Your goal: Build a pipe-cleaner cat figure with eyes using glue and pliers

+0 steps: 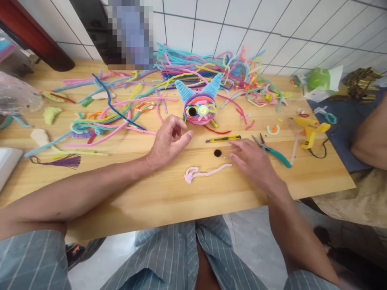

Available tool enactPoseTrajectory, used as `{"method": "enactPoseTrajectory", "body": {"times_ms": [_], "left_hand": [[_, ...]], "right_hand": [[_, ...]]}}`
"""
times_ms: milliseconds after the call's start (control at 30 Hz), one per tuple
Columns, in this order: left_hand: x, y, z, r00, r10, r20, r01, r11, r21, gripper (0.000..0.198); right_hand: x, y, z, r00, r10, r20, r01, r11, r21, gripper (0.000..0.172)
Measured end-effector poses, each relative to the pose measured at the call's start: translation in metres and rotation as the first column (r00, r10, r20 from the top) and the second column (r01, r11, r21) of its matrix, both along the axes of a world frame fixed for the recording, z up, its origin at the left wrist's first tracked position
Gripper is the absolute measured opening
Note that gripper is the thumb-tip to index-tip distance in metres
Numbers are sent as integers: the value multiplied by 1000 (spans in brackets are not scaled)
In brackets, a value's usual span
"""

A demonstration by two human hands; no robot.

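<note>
While the left hand (167,141) rests loosely curled and empty on the wooden table (151,193), the right hand (252,161) lies flat, fingers spread, just right of a small black disc (217,152). The disc sits between both hands, nearer the right; a pipe-cleaner head (199,105) stands beyond.

The person wears a short-sleeved shirt of grey-blue cloth with thin pale stripes; one sleeve (28,257) ends above the elbow at the lower left, and the edge of the other sleeve (308,280) shows at the lower right. Both forearms are bare, with no watch, bracelet or ring to be seen on the left hand (167,141) or the right hand (252,161). The shorts (181,253) are of the same striped grey-blue cloth, creased over the thighs.
</note>
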State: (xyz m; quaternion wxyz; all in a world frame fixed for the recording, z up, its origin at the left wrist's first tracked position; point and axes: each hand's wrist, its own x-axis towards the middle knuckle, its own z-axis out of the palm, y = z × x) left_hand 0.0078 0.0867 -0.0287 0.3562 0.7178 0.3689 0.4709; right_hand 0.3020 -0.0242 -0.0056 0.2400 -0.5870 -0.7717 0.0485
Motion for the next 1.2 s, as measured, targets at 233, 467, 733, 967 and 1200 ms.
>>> {"method": "enactPoseTrajectory", "body": {"times_ms": [233, 467, 733, 967, 1200], "left_hand": [[-2, 30, -15, 989, 149, -21, -149, 989, -5, 87], [0, 35, -17, 981, 146, -126, -155, 986, -67, 104], [6, -10, 20, 974, -144, -178, 177, 966, 190, 31], [30, -25, 8, 869, -250, -427, 414, 840, 351, 34], [20, -22, -4, 875, -226, -428, 331, 924, 189, 26]], "right_hand": [[92, -50, -4, 887, -433, -161, 457, 874, 166, 19], [102, -69, -26, 803, -543, -248, 585, 796, 153, 26], [99, -68, -45, 759, -587, -283, 651, 693, 311, 19], [97, -72, -43, 773, -581, -256, 632, 738, 235, 25], [97, -72, -45, 827, -506, -244, 560, 778, 284, 26]]}}
